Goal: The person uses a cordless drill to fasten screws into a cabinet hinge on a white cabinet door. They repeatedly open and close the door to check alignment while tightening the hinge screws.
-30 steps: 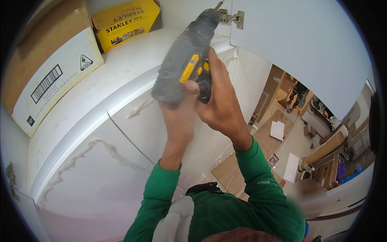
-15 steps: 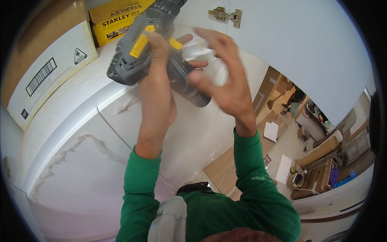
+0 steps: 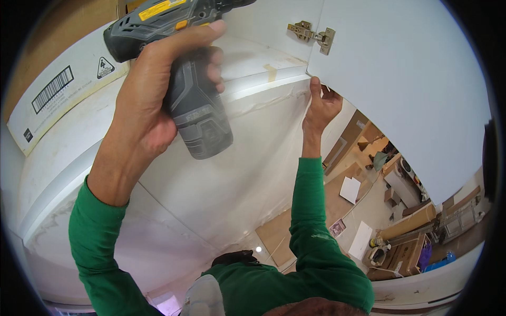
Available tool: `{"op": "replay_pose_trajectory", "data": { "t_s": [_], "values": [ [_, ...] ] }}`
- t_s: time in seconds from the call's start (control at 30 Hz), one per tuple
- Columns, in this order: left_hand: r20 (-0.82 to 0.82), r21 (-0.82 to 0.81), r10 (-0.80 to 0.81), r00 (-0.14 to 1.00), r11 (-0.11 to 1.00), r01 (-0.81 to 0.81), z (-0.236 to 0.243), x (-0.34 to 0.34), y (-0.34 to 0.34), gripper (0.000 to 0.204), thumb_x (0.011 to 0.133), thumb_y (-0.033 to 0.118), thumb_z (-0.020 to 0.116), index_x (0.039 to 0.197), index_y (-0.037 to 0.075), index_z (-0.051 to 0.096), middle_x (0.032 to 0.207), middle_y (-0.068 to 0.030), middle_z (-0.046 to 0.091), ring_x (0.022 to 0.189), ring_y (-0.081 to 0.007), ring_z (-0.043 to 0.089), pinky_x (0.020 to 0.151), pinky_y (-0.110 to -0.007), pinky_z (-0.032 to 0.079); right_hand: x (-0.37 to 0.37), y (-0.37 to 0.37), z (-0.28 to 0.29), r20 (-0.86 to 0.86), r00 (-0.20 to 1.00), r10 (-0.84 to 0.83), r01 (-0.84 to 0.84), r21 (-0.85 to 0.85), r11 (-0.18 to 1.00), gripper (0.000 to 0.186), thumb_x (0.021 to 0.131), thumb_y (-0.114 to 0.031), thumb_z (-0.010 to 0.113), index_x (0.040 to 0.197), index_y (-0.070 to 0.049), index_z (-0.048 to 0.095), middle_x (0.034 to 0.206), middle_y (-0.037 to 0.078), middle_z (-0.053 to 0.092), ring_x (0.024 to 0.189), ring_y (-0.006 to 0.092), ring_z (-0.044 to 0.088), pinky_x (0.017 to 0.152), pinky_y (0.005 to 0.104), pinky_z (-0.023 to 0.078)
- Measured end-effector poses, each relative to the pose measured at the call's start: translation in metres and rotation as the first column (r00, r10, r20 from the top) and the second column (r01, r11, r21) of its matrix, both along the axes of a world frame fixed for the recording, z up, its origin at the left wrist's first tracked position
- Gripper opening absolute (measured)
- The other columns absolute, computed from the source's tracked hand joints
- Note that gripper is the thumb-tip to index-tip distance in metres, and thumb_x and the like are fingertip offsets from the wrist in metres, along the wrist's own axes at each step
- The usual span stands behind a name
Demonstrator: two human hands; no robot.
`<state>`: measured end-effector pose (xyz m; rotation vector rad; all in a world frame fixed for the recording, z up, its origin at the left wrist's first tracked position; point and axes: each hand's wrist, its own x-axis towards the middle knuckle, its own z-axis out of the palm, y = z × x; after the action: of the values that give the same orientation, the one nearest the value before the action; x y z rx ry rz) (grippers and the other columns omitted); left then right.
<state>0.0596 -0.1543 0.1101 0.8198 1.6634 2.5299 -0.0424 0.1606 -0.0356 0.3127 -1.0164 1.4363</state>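
A grey and yellow cordless drill is held up at the upper left in my left hand, whose fingers wrap round its handle. The drill body lies sideways at the top, its chuck toward the right and cut off by the frame. My right hand is raised at the lower inner corner of the white cabinet door, fingers curled on the edge and thumb pointing up. Above it, a metal hinge joins the door to the cabinet side. A white shelf with a tan tape strip runs behind the drill.
A cardboard box with a white panel sits on the shelf at left. White wall panels lie below the shelf. Far down at right are floor sheets, a long tan roll, a wooden crate and part of another person.
The drill has swung left and turned sideways, now in my left hand alone. My right hand has let go of it and moved right to the door's edge.
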Motion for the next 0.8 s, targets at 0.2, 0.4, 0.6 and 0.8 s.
{"op": "replay_pose_trajectory", "data": {
  "t_s": [0.2, 0.4, 0.6, 0.8],
  "values": [
    [0.127, 0.080, -0.094, 0.987, 0.993, 0.084, -0.006, -0.008, 0.028, 0.027, 0.090, 0.019, 0.084, 0.110, 0.005, 0.071, 0.086, -0.0075, 0.073, 0.071, -0.0165, 0.069, 0.073, -0.033, 0.058, -0.010, 0.002, 0.007, -0.005, 0.989, -0.148, 0.148, -0.043, 0.988, 0.021, 0.095, -0.012, 0.089, 0.104, 0.003, 0.078, 0.100, 0.008, 0.078, 0.097, 0.0181, 0.069, 0.093, 0.0354, 0.055],
    [0.085, 0.229, -0.176, 0.981, 0.962, 0.152, -0.018, -0.019, 0.046, 0.029, 0.094, 0.012, 0.082, 0.116, -0.001, 0.069, 0.091, -0.0109, 0.073, 0.072, -0.0159, 0.072, 0.071, -0.033, 0.065, -0.013, -0.006, 0.015, -0.021, 0.980, -0.197, 0.197, 0.003, 0.980, 0.025, 0.097, -0.012, 0.087, 0.110, 0.007, 0.079, 0.106, 0.012, 0.080, 0.100, 0.0202, 0.072, 0.097, 0.0352, 0.057],
    [0.035, 0.268, -0.309, 0.950, 0.919, 0.289, -0.025, -0.031, 0.055, 0.027, 0.094, 0.015, 0.083, 0.112, 0.001, 0.068, 0.090, -0.0094, 0.073, 0.076, -0.0160, 0.072, 0.072, -0.032, 0.063, -0.010, -0.008, 0.018, 0.113, 0.955, -0.274, 0.282, -0.072, 0.957, 0.027, 0.097, -0.012, 0.086, 0.111, 0.009, 0.078, 0.107, 0.014, 0.080, 0.097, 0.0198, 0.073, 0.094, 0.0338, 0.058],
    [-0.161, 0.302, -0.288, 0.944, 0.896, 0.325, -0.043, -0.041, 0.059, 0.023, 0.095, 0.014, 0.082, 0.109, -0.001, 0.071, 0.092, -0.0088, 0.074, 0.078, -0.0164, 0.073, 0.074, -0.032, 0.063, -0.008, -0.010, 0.019, 0.084, 0.949, -0.303, 0.306, -0.029, 0.952, 0.027, 0.097, -0.013, 0.086, 0.110, 0.010, 0.078, 0.106, 0.014, 0.080, 0.095, 0.0184, 0.073, 0.089, 0.0340, 0.058]
  ]
}}
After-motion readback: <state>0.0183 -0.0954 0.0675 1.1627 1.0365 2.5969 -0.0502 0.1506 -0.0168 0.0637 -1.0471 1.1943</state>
